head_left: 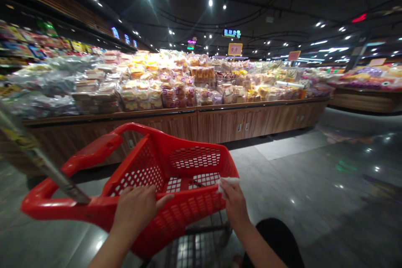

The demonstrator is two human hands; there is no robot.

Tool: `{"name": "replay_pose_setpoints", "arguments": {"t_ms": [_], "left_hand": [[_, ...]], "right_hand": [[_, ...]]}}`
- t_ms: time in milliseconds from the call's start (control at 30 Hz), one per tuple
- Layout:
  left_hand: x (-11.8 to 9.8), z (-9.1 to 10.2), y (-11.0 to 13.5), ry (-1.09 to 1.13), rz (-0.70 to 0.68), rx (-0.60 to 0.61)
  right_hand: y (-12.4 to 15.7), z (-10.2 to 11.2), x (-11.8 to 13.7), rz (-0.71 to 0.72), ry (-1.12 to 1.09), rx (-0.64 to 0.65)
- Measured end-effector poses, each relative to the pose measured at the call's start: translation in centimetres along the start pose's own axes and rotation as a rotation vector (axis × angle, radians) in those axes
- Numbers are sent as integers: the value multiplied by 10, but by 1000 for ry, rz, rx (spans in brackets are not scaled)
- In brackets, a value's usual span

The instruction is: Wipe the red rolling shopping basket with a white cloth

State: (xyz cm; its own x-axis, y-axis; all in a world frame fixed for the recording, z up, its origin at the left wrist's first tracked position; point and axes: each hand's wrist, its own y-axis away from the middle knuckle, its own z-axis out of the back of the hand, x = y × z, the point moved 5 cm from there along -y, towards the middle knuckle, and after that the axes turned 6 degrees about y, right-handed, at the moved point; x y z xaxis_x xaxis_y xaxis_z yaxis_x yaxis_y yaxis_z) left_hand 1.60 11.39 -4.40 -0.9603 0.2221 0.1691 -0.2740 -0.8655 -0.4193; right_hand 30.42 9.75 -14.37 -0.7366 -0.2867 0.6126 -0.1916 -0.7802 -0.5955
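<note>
Apparently the step in hand is wiping down the red shopping cart (196,196), which stands side-on just in front of the person, its handle to the left and its nose to the right. The right hand (234,203) pinches a crumpled white tissue (230,180) against the rim near the front corner, closed narrow around it. The left hand (135,205) lies over the near rim farther back, its fingers bent over the edge and thumb stretched along it; how firmly it grips, I cannot tell. If this is wiping, the next move likely calls for light pressure with the tissue along the rim while the left hand steadies the cart. As for writing, a lit hanging sign (230,33) reads "散称处", and a pink price card (235,49) with a yellow border shows "9.9". A second pink card (294,55) to its right and the blue lit signs (114,32) at upper left are too small or blurred to read, and no brand can be made out on the bagged goods (176,86) piled on the wooden display stand (220,123) beyond the cart.
</note>
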Motion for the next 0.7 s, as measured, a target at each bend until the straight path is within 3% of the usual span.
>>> {"name": "replay_pose_setpoints", "arguments": {"t_ms": [67,233,400,600,700], "left_hand": [[4,-1,0,-3,22,11],[12,-1,-1,-16,39,30],[14,0,0,-34,36,35],[12,3,0,-14,43,45],[11,3,-1,-14,62,40]], "right_hand": [[-2,5,-2,35,-5,19],[-5,20,-22,-77,46,-26],[10,2,-2,67,-117,33],[5,11,-8,-60,-98,-57],[4,-8,21,-44,-153,-14]]}}
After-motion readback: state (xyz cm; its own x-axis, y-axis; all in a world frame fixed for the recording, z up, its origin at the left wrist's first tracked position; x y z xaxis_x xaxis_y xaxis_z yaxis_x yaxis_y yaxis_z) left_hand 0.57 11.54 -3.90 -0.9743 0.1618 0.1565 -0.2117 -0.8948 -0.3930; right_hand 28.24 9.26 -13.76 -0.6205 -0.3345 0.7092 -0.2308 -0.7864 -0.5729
